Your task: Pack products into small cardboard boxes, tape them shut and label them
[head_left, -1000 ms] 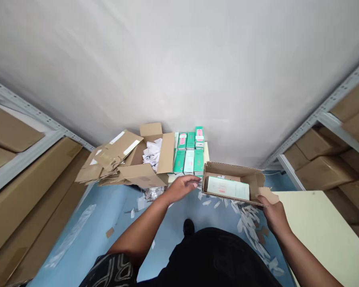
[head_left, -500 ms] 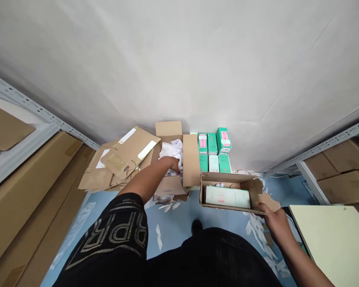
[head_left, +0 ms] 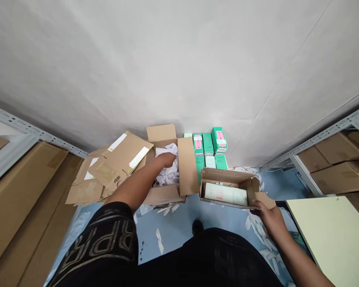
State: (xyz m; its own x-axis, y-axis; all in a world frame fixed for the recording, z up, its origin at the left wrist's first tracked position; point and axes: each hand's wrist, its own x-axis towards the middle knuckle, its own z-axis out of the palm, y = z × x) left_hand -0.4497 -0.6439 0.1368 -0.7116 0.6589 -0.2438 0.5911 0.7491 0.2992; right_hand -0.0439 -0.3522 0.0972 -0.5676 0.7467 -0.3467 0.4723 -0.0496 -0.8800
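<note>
My left hand (head_left: pixel 167 159) reaches into an open cardboard box (head_left: pixel 188 165) filled with crumpled white paper (head_left: pixel 164 178). Its fingers are closed on some of that paper, though the fingertips are hidden. In my right hand (head_left: pixel 265 212) is the right end of a smaller open carton (head_left: pixel 224 175), gripped beside a torn flap. A long whitish box (head_left: pixel 225 194) with pink print lies inside this carton, along its near side.
Green boxes (head_left: pixel 208 143) stand by the wall, just behind the carton. Flattened cardboard (head_left: pixel 128 151) is piled at left. Metal shelving with large cartons (head_left: pixel 26 199) flanks both sides. A pale tabletop (head_left: pixel 329 231) is at lower right. Paper scraps (head_left: pixel 267 247) litter the blue floor.
My left hand has risen within the paper-filled box and its fingers have closed on paper. My right hand keeps its hold on the carton. The view has shifted slightly.
</note>
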